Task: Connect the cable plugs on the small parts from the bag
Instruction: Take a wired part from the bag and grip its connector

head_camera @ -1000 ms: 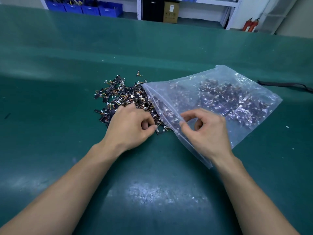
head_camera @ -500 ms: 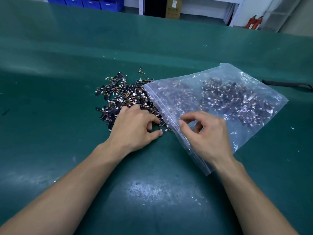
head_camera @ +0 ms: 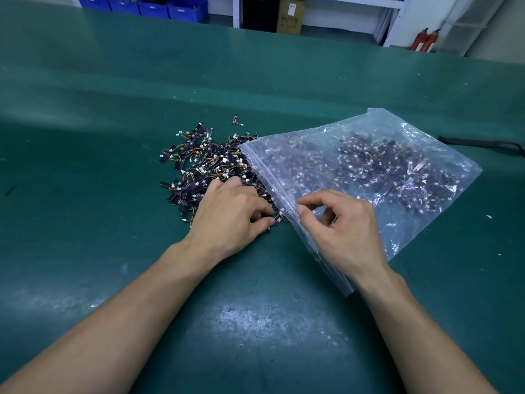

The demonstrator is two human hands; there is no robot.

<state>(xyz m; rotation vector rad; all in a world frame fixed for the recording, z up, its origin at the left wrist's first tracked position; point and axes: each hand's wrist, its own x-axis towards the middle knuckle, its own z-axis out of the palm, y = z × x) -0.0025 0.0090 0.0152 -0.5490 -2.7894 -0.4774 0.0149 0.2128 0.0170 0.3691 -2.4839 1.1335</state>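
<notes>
Counts: two hands, one bag, one loose pile, one stray part.

The clear zip bag (head_camera: 369,177) is lying flat at centre right on the green table (head_camera: 255,336), mouth facing left. It is holding a large share of the small parts, too many to count. The loose pile (head_camera: 204,163) of black parts with orange wires and white plugs is sitting just left of the bag mouth and touching it. Those are also beyond counting. One stray part (head_camera: 235,120) is lying apart, just above the pile.

The left hand (head_camera: 230,214) is resting palm-down on the pile's lower right edge with its fingers curled. Thumb and forefinger are pinching one part (head_camera: 279,216), and its white plug is sticking out toward the bag. The right hand (head_camera: 343,231) is hovering over the bag's lower left edge with thumb and forefinger in a narrow pinch. Can't tell whether anything is sitting between them.

Along the top of the frame:
- four blue bins (head_camera: 159,7), upper left
- one cardboard box (head_camera: 289,15), top centre
- two red extinguishers (head_camera: 426,39), upper right

One black strap (head_camera: 483,143) is lying on the table near the right edge.

Versus 1 s ago, the right hand's thumb–forefinger gap is closing; it was clearly wider. The left hand is staying on the same spot of the pile. The bag and pile are not shifting.
</notes>
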